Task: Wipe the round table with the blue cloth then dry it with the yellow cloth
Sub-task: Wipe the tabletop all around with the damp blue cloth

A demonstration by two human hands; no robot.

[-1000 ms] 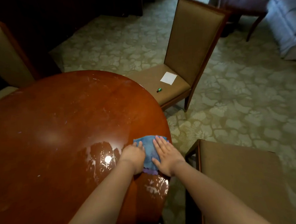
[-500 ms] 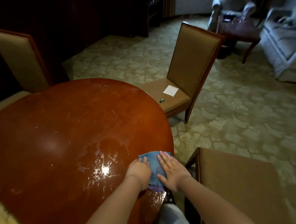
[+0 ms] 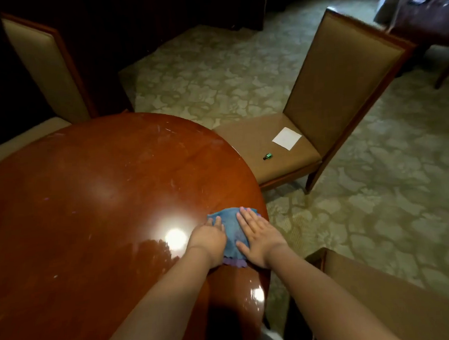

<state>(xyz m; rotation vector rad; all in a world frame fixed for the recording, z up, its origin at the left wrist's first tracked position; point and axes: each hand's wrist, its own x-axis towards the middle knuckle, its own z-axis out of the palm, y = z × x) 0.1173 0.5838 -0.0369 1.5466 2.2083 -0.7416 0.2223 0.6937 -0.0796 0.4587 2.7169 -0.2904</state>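
Wiping is the step in hand, and from my remote seat I read the scene from left to right. At far left a pale upholstered chair [image 3: 43, 67] stands behind the round desk [image 3: 95, 202], whose red-brown top shines under a lamp's reflection and looks wet near the arms. My left hand [image 3: 208, 238] lies on the blue cloth [image 3: 230, 234], its fingers [image 3: 217, 221] lightly bent and close together, pressing down rather than pinching. My right hand [image 3: 258, 237] lies flat just beside it on the same cloth, fingers straight and slightly spread. The cloth sits at the desk's right edge, touching the wood, with a purple hem showing toward me. Further right, a tan chair [image 3: 318, 100] carries a white paper square [image 3: 286, 138] and a small green object [image 3: 268, 156]. I cannot see the yellow cloth. I judge much of the far top not yet wiped; the next move calls for both palms to push the cloth leftward across it with steady pressure.
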